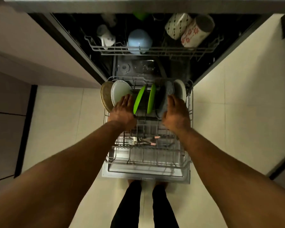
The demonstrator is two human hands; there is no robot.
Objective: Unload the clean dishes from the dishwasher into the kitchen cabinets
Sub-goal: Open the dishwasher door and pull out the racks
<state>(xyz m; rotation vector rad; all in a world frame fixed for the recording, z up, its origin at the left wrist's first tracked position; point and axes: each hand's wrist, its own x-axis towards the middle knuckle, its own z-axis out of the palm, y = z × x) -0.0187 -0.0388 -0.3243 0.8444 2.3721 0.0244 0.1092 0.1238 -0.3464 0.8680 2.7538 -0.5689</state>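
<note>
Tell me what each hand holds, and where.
Nothing is gripped. Left hand, fingers straight, is at the rim of the white plate; right hand at the grey plate.

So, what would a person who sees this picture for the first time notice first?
Probably the two bright green plates standing on edge in the pulled-out lower rack, among paler plates. Then the left hand and the right hand, reaching down on either side of them with straight fingers. Farther back, two patterned mugs lie tilted in the upper rack.
</note>
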